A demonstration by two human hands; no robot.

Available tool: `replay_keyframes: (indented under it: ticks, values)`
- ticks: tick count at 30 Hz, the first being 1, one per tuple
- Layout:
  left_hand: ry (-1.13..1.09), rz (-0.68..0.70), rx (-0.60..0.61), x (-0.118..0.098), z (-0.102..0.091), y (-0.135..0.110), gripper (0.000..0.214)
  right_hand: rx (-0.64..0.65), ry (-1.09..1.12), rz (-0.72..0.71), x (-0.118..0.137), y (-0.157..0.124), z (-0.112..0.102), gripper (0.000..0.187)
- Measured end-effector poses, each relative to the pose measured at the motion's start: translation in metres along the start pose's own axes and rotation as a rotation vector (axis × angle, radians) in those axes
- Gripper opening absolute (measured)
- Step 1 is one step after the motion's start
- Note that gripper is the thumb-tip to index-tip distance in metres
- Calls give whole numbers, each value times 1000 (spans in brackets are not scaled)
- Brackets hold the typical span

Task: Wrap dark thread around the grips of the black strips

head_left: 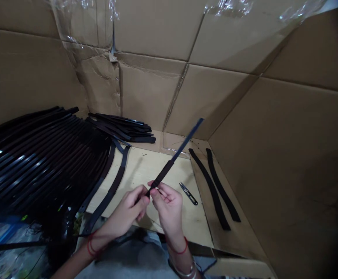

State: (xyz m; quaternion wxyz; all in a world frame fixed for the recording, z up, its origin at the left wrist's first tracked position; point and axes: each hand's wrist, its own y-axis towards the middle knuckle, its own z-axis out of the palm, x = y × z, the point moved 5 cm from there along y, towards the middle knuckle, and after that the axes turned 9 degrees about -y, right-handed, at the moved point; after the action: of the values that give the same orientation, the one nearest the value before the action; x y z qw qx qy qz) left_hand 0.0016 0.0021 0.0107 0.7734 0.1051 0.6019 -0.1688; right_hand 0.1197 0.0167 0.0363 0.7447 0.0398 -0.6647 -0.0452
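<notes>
A pale wooden tabletop [145, 170] sits boxed in by cardboard walls [151, 93]. The left hand [125, 211] and right hand [167, 207] pinch, nearly closed, a black strap [171, 164] angled toward 1 o'clock, their fingers hiding its lower end. Thread snips [188, 193] lie at 3 o'clock; a dim pile of straps [40, 166] lies at 9 o'clock, its pieces hard to separate.

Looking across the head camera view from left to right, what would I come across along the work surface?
Pile of black strips, left hand, right hand, thread snips, pair of black strips, cardboard wall.
</notes>
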Motion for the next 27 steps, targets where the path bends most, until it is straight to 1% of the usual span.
replay_keyframes:
  ticks: [1, 2, 3, 4, 5, 6, 7, 9, 10, 11, 13, 14, 15, 17, 18, 19, 21, 22, 23, 24, 26, 27]
  values:
    - [32, 44, -83, -3, -4, 0, 46, -48, -24, -28, 1, -1, -2, 29]
    - [38, 33, -114, -3, -5, 0, 46, -48, -47, -40, 2, -2, -2, 29]
    - [16, -26, -92, 1, -4, 2, 50, -13, -69, -37, 2, -3, 1, 30]
    - [-27, -111, -39, 6, -1, 3, 54, 22, -92, -29, 1, -4, 3, 31]
    - [-70, -186, 11, 12, 1, 5, 57, 32, -116, -18, 1, -5, 4, 34]
    - [-101, -225, 28, 16, 3, 7, 58, 10, -134, -11, 0, -6, 3, 38]
    - [-114, -215, -1, 18, 2, 10, 57, -31, -144, -10, 0, -6, 2, 42]
    - [-100, -117, -120, 17, -4, 15, 51, -111, -139, -12, -1, -6, 0, 46]
    - [-99, -96, -154, 16, -5, 16, 49, -93, -126, 1, -2, -5, 1, 44]
    - [-107, -109, -137, 17, -4, 17, 51, -39, -114, 19, -3, -4, 3, 42]
    - [-134, -171, -20, 17, 2, 16, 58, 50, -96, 42, -6, -2, 6, 41]
    - [-145, -192, 41, 16, 5, 14, 60, 60, -88, 42, -7, -1, 6, 41]
    - [-146, -188, 74, 13, 7, 12, 59, 48, -81, 35, -7, -1, 5, 39]
    - [-121, -112, 35, 6, 4, 9, 52, -34, -78, 2, -6, -2, 0, 38]
    - [-110, -87, 19, 4, 2, 7, 49, -43, -79, -8, -5, -3, -1, 39]
    - [-104, -89, 42, 3, 1, 5, 49, -7, -80, -8, -4, -4, 1, 40]
    - [-104, -136, 141, 5, 2, 4, 57, 136, -91, 6, -2, -7, 7, 41]
    - [-104, -157, 182, 7, 2, 4, 60, 184, -98, 12, -1, -9, 10, 40]
    - [-99, -154, 180, 8, 1, 6, 60, 189, -107, 13, 0, -9, 11, 38]
    - [-92, -130, 137, 8, -2, 9, 57, 148, -109, 8, 1, -9, 9, 37]
    - [-78, -77, 27, 10, -5, 12, 48, 17, -94, -4, 3, -6, 4, 35]
    - [-73, -65, -4, 11, -5, 13, 47, 5, -81, 6, 2, -5, 3, 34]
